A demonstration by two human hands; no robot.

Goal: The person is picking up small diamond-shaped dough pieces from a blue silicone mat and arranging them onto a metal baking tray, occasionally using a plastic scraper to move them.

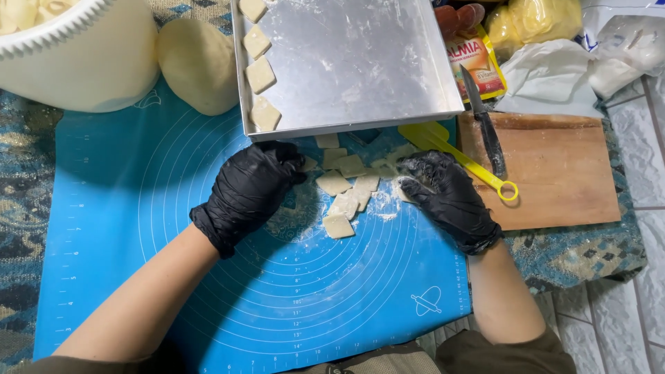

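- Left hand [248, 190], black glove, rests at 9 o'clock of the dough pieces [344, 194]; fingers curled, touching one piece.
- Right hand [443, 194] at 3 o'clock, fingers together on the pieces' edge.
- Metal tray [360, 62] lies at 12 o'clock.

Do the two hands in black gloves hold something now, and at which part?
It cannot be told for sure. The left hand and right hand rest on small pale diamond-shaped dough pieces on the blue silicone mat, fingertips touching them; no clear grip shows.
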